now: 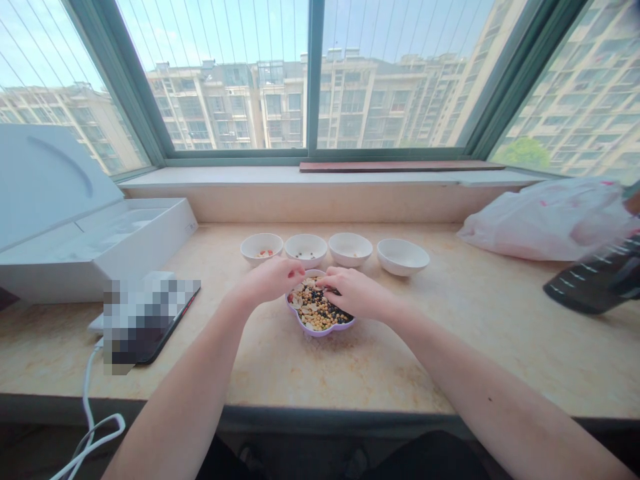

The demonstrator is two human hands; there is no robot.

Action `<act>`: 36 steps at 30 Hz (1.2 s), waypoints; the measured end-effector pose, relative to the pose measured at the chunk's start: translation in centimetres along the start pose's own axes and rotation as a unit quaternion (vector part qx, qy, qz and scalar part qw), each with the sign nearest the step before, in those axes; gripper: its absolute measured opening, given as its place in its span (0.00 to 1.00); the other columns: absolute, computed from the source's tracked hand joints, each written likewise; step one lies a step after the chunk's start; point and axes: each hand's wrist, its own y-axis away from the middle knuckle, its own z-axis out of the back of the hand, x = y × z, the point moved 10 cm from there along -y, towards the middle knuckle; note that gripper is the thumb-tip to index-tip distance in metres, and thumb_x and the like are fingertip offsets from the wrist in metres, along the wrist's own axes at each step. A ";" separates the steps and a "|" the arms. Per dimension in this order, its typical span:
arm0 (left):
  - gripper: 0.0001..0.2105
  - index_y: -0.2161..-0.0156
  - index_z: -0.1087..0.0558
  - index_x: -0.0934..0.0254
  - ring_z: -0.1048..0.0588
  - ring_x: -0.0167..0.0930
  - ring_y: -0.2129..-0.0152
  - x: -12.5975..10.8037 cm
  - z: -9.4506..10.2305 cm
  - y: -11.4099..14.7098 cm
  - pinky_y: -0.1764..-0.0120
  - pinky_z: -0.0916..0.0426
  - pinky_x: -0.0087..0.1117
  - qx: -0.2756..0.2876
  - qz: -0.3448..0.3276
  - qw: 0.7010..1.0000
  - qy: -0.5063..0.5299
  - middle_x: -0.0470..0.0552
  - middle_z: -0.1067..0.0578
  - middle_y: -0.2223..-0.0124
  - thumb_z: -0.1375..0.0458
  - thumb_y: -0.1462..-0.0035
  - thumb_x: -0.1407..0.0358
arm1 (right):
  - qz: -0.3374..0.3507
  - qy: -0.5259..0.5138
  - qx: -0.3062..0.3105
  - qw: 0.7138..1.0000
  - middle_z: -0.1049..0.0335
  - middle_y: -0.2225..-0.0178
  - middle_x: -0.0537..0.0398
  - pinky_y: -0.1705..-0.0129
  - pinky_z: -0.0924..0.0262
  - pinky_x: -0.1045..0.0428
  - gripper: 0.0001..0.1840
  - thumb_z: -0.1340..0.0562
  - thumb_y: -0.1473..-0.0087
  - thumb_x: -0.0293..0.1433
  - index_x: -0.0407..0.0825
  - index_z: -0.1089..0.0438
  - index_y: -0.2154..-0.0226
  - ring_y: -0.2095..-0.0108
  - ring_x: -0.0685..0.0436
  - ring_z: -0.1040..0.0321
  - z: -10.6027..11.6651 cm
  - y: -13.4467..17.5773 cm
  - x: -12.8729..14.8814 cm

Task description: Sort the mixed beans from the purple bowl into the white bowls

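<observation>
A purple-rimmed dish (pixel 323 331) with a wavy edge holds a mix of yellow soybeans, black beans and pale flat pieces. At its far left rim is my left hand (pixel 277 275), its fingers curled together; whatever they may pinch is hidden. My right hand (pixel 357 290) reaches over the dish from the right, fingers apart and touching the beans. Behind stand a white bowl (pixel 253 252) with red and pale pieces, a second white bowl (pixel 305 243) with a few dark beans, a third white bowl (pixel 350 257) with a small yellowish bit, and a fourth white bowl (pixel 403 265).
At left are an open white box (pixel 145 233), a phone-like device (pixel 170 330), partly blurred out, and a white cable (pixel 90 400). A plastic bag (pixel 545 220) and a dark bottle-like container (pixel 590 283) lie at right. Windows and a sill (pixel 225 177) close the far side.
</observation>
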 end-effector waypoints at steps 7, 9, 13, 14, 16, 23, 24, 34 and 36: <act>0.13 0.69 0.24 0.64 0.29 0.28 0.76 -0.4 0.1 -0.1 0.73 0.41 0.29 -0.015 -0.013 1.000 -0.015 0.48 0.23 0.71 0.49 0.38 0.64 | 0.003 0.008 -0.007 1.000 0.26 0.63 0.51 0.63 0.45 0.50 0.11 0.40 0.39 0.27 0.51 0.21 0.63 0.64 0.44 0.30 -0.2 -0.3 0.0; 0.13 0.69 0.24 0.64 0.29 0.28 0.77 -0.4 0.1 -0.1 0.73 0.42 0.29 -0.021 -0.010 1.000 -0.018 0.48 0.23 0.71 0.49 0.38 0.64 | 0.008 -0.004 -0.008 1.000 0.26 0.65 0.52 0.64 0.46 0.51 0.10 0.39 0.39 0.27 0.50 0.22 0.67 0.65 0.44 0.30 -0.2 -0.3 0.0; 0.13 0.68 0.23 0.63 0.28 0.28 0.76 -0.2 0.3 -0.1 0.72 0.41 0.28 -0.035 -0.007 0.999 -0.017 0.48 0.22 0.70 0.48 0.37 0.62 | 0.011 -0.059 -0.029 0.998 0.27 0.66 0.52 0.63 0.44 0.51 0.11 0.40 0.38 0.29 0.50 0.22 0.68 0.64 0.45 0.30 0.2 -0.3 -0.3; 0.13 0.67 0.23 0.63 0.28 0.28 0.76 -0.1 0.3 -0.1 0.72 0.41 0.28 -0.036 -0.006 0.999 -0.018 0.48 0.22 0.70 0.47 0.37 0.62 | 0.010 -0.080 -0.039 0.996 0.26 0.65 0.52 0.62 0.43 0.51 0.12 0.41 0.37 0.29 0.50 0.22 0.68 0.64 0.45 0.30 0.5 -0.2 -0.5; 0.13 0.66 0.23 0.63 0.28 0.28 0.75 -0.1 0.3 -0.1 0.72 0.40 0.29 -0.035 -0.005 0.999 -0.022 0.48 0.21 0.69 0.47 0.37 0.62 | 0.007 -0.120 -0.056 0.991 0.26 0.65 0.52 0.62 0.42 0.51 0.14 0.43 0.36 0.30 0.49 0.22 0.67 0.64 0.46 0.30 1.0 -0.1 -0.7; 0.13 0.65 0.22 0.62 0.27 0.29 0.75 -0.1 0.2 -0.2 0.71 0.40 0.29 -0.029 -0.008 0.999 -0.023 0.49 0.21 0.69 0.47 0.36 0.62 | 0.005 -0.127 -0.040 0.991 0.27 0.70 0.53 0.65 0.45 0.51 0.16 0.44 0.37 0.30 0.48 0.23 0.72 0.68 0.47 0.32 1.2 0.1 -0.8; 0.13 0.64 0.22 0.62 0.27 0.29 0.75 -0.1 0.2 -0.2 0.71 0.40 0.29 -0.029 -0.008 0.999 -0.024 0.49 0.21 0.69 0.47 0.36 0.62 | 0.007 -0.121 -0.038 0.992 0.27 0.70 0.53 0.65 0.45 0.51 0.16 0.44 0.37 0.30 0.48 0.24 0.72 0.68 0.47 0.32 1.1 0.1 -0.8; 0.14 0.65 0.22 0.63 0.27 0.29 0.73 0.3 0.2 -0.3 0.70 0.38 0.28 -0.031 0.001 0.999 -0.010 0.50 0.21 0.67 0.48 0.37 0.60 | -0.042 -0.257 -0.114 0.959 0.22 0.68 0.52 0.67 0.43 0.51 0.14 0.40 0.40 0.35 0.48 0.19 0.66 0.69 0.46 0.32 2.8 0.4 -2.0; 0.13 0.65 0.22 0.63 0.26 0.29 0.72 0.2 0.3 -0.3 0.70 0.38 0.28 -0.034 0.000 0.999 -0.008 0.50 0.21 0.67 0.48 0.38 0.61 | -0.067 -0.332 -0.148 0.929 0.21 0.66 0.51 0.67 0.41 0.51 0.14 0.38 0.42 0.38 0.48 0.19 0.64 0.68 0.46 0.31 3.5 0.6 -2.8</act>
